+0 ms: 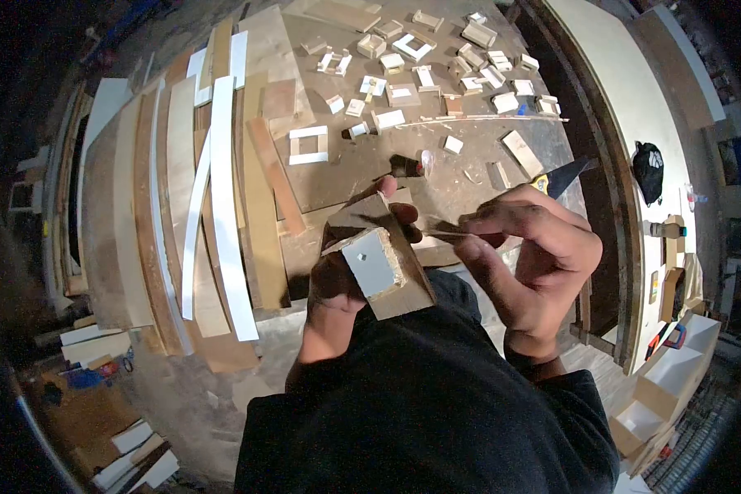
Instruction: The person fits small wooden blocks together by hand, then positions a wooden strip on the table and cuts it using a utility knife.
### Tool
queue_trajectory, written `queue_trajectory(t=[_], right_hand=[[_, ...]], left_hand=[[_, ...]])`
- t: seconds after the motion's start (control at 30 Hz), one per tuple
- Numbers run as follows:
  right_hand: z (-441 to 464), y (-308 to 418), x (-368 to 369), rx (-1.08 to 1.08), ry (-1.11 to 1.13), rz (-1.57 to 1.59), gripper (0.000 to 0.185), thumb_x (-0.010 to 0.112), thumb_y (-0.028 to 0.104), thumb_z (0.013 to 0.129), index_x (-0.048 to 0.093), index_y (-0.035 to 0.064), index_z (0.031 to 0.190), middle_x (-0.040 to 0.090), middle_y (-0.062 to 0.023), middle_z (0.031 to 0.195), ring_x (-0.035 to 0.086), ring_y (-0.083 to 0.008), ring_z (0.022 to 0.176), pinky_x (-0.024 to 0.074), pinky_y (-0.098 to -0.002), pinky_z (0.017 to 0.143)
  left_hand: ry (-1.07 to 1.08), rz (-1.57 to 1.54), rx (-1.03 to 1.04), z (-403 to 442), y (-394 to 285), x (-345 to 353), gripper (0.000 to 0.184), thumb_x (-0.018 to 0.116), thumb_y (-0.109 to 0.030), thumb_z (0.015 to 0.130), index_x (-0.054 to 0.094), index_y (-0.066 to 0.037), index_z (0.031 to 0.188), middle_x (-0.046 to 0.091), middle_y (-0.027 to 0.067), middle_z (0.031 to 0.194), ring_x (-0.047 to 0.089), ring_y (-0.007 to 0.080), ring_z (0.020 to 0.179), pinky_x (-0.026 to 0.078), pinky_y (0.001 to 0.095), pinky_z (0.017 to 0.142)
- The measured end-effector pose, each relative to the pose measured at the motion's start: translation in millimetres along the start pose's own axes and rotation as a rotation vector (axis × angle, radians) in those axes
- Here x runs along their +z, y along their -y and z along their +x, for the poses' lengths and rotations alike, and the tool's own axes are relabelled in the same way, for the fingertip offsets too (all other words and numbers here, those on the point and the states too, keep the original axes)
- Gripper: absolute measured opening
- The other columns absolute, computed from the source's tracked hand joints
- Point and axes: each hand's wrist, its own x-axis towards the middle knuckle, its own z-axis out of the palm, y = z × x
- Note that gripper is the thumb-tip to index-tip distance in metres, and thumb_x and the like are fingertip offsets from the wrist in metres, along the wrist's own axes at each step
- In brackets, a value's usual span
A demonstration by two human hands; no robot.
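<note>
My left hand [337,284] is wrapped round a small wooden piece [403,298], a brown board with a white-faced block [374,265] on it. The white face bears a small dark mark, and its edges look rough. To the right, my right hand [543,255] pinches a thin, pale sliver [446,235] between thumb and fingers. Its left end points toward the wooden piece, with a small gap between them. Beyond my hands, a dark object with a reddish end [407,166] lies on the brown worktable [354,185].
Long boards and white strips [222,206] lie at the left. Several small wooden assemblies [413,47] are spread over the table's far part. A handsaw [556,179] lies beyond my right hand. At the lower right stands an open wooden box [675,375].
</note>
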Motion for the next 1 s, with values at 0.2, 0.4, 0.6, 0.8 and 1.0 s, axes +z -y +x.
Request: queue_trajectory(t=[0.2,0.4,0.6,0.8,1.0], right_hand=[[2.5,-0.3,-0.3,0.125,0.049,0.067,0.016,0.074,-0.008,0.074,0.073,-0.0037,0.089,0.07,-0.0124,0.08,0.065,-0.0139,0.064,0.0502,-0.0241,0.056],[-0.2,-13.2,-13.0,0.165,0.017,0.07,0.014,0.074,-0.005,0.074,0.074,-0.0024,0.087,0.07,-0.0116,0.077,0.066,-0.0148,0.063,0.0504,-0.0244,0.057],[0.6,-15.7,-45.3,0.23,0.034,0.028,0.012,0.073,-0.004,0.073,0.074,-0.0012,0.084,0.069,-0.0121,0.076,0.066,-0.0156,0.062,0.0497,-0.0246,0.057],[6.2,-28.0,-82.4,0.221,-0.034,0.004,0.008,0.073,-0.002,0.074,0.073,-0.0016,0.082,0.069,-0.0114,0.075,0.066,-0.0156,0.062,0.0497,-0.025,0.056],[16.7,-33.4,-116.3,0.266,0.034,0.068,0.007,0.071,-0.002,0.074,0.072,-0.0023,0.081,0.07,-0.0108,0.077,0.065,-0.0148,0.062,0.0499,-0.0251,0.057]], left_hand=[[-0.27,-0.049,-0.069,-4.4,14.4,2.6,0.087,0.077,-0.031,0.08,0.034,0.007,0.146,0.05,0.0186,0.144,0.059,0.0324,0.121,0.053,0.0441,0.1],[-0.22,-0.077,-0.11,11.3,32.6,-9.1,0.084,0.076,-0.032,0.08,0.037,0.004,0.146,0.053,0.0176,0.14,0.06,0.033,0.12,0.05,0.0457,0.102],[-0.054,-0.021,-0.039,36.6,57.3,6.9,0.086,0.078,-0.039,0.077,0.042,0.001,0.144,0.058,0.0189,0.132,0.06,0.0321,0.119,0.051,0.0451,0.101],[-0.178,0.065,-0.154,54.1,82.0,19.1,0.084,0.08,-0.039,0.077,0.044,-0.001,0.142,0.058,0.0199,0.131,0.058,0.0314,0.121,0.052,0.045,0.1],[-0.199,-0.042,-0.053,68.4,96.2,66.7,0.103,0.084,-0.048,0.073,0.032,0.0,0.149,0.049,0.0171,0.142,0.051,0.0305,0.13,0.048,0.0435,0.105]])
